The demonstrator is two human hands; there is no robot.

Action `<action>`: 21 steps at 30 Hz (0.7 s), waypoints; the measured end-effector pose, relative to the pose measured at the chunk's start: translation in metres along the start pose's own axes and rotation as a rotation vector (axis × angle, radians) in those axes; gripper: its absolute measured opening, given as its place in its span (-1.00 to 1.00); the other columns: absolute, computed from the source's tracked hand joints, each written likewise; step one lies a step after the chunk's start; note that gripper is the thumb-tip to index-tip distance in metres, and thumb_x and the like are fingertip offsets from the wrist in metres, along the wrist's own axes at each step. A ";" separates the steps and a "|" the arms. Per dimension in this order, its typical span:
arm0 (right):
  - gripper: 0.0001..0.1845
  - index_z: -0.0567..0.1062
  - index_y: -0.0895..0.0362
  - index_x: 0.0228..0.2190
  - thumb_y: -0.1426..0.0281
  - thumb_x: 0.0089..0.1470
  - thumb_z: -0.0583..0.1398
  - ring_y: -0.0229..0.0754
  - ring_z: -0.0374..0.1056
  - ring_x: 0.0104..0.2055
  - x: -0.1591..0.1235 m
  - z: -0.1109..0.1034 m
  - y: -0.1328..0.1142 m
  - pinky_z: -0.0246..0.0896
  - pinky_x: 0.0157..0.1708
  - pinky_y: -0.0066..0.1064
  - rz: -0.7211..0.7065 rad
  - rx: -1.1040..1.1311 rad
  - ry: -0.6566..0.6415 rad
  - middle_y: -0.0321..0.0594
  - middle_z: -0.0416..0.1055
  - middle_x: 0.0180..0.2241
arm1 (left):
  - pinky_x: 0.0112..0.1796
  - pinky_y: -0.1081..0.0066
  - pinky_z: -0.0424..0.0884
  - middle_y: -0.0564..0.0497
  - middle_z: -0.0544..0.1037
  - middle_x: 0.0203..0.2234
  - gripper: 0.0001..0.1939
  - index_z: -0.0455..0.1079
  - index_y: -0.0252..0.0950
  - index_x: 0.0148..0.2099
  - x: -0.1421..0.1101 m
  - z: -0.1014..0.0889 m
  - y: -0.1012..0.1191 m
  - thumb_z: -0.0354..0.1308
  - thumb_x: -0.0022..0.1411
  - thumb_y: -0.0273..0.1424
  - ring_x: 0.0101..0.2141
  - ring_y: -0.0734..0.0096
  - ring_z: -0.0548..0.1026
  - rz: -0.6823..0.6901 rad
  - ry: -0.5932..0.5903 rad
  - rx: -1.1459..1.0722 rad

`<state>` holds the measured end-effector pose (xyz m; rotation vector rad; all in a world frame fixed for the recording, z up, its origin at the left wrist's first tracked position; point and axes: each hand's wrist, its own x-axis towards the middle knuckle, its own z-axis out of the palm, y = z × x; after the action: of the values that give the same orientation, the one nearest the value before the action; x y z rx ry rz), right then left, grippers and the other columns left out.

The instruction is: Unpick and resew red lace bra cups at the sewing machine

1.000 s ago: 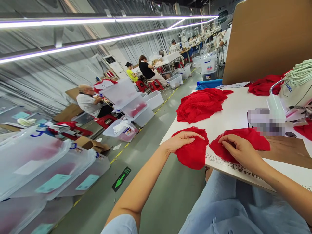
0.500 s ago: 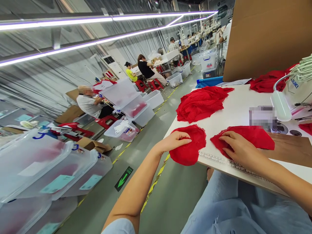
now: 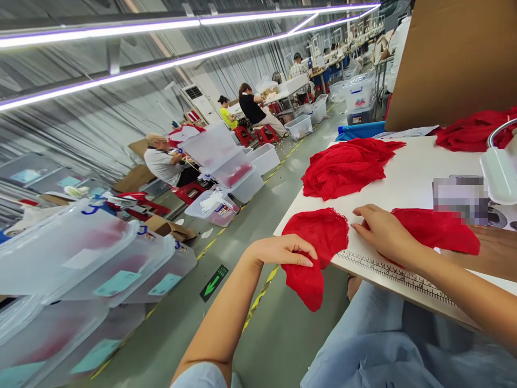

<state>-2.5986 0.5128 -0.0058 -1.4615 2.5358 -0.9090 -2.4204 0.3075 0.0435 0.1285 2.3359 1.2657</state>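
Note:
A piece of red fabric with a scalloped lace edge (image 3: 329, 229) lies over the table's left corner, its lower end hanging below the edge. My left hand (image 3: 285, 249) pinches this piece between thumb and fingers at its near side. Just right of the lace edge is my right hand (image 3: 383, 230), thumb and forefinger apart with nothing between them. Behind that hand a second red fabric piece (image 3: 440, 229) rests on the tabletop, partly covered by the hand and wrist. A heap of crumpled red fabric (image 3: 351, 167) sits farther back.
A ruler strip (image 3: 398, 276) runs along the white table's front edge. A white lamp (image 3: 503, 175) and a blurred machine part (image 3: 460, 199) stand at right, before a cardboard sheet (image 3: 456, 64). Stacked clear bins (image 3: 100, 253) line the left. Several people sit working farther back.
My right hand has left the second red piece and moved left toward the first. My left hand has shifted down, and the first piece's lower end now hangs further. The view has turned slightly left.

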 end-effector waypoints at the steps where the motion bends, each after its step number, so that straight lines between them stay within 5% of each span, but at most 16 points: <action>1: -0.75 0.51 0.17 -0.15 0.36 0.17 0.14 0.00 0.45 -0.20 0.006 0.002 -0.004 0.32 -0.19 -0.20 0.029 0.043 -0.005 0.05 0.47 -0.06 | -0.35 0.53 0.25 0.02 0.49 -0.40 -0.60 0.49 -0.37 -0.19 0.001 0.001 0.000 0.15 0.30 -0.09 -0.39 0.51 0.32 0.008 0.001 0.006; 4: -0.96 0.48 0.12 -0.42 0.45 0.04 0.21 -0.08 0.38 -0.29 0.021 0.009 -0.015 0.24 -0.26 -0.27 0.062 0.208 -0.013 -0.07 0.49 -0.22 | -0.36 0.54 0.24 0.04 0.49 -0.40 -0.61 0.50 -0.37 -0.18 0.005 0.003 -0.003 0.14 0.31 -0.10 -0.41 0.53 0.31 0.011 0.026 0.017; 6: -0.87 0.40 0.09 -0.53 0.51 0.00 0.18 -0.13 0.33 -0.36 0.026 0.011 -0.017 0.20 -0.30 -0.31 0.069 0.299 -0.003 -0.19 0.44 -0.40 | -0.38 0.53 0.22 0.05 0.48 -0.42 -0.59 0.50 -0.37 -0.17 0.006 0.004 -0.006 0.15 0.30 -0.08 -0.43 0.54 0.29 -0.007 0.019 0.009; 12: -0.89 0.38 0.08 -0.39 0.38 0.10 0.06 -0.18 0.40 -0.46 0.028 -0.006 -0.014 0.31 -0.44 -0.37 0.195 0.688 0.008 -0.24 0.45 -0.50 | -0.38 0.51 0.24 0.07 0.44 -0.46 -0.48 0.49 -0.36 -0.16 -0.002 0.006 -0.012 0.19 0.21 0.05 -0.44 0.53 0.28 -0.044 -0.063 -0.106; 16: -0.80 0.48 0.11 -0.39 0.24 -0.02 0.27 -0.12 0.48 -0.36 0.018 -0.015 -0.016 0.42 -0.35 -0.34 0.371 1.100 -0.168 -0.15 0.55 -0.42 | -0.36 0.51 0.26 0.08 0.45 -0.45 -0.50 0.47 -0.34 -0.19 0.002 0.010 -0.013 0.22 0.18 0.06 -0.43 0.54 0.30 -0.037 -0.019 -0.165; 21: -0.79 0.51 0.11 -0.47 0.35 -0.23 0.38 -0.10 0.48 -0.34 0.002 -0.019 -0.021 0.43 -0.35 -0.36 0.381 0.952 -0.205 -0.22 0.57 -0.41 | -0.33 0.51 0.30 0.07 0.49 -0.41 -0.53 0.47 -0.32 -0.22 0.012 0.013 -0.014 0.23 0.19 0.04 -0.41 0.54 0.34 0.019 -0.001 -0.230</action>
<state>-2.5900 0.5123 0.0217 -0.6983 1.6928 -1.4750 -2.4234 0.3128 0.0214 0.0757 2.1739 1.5311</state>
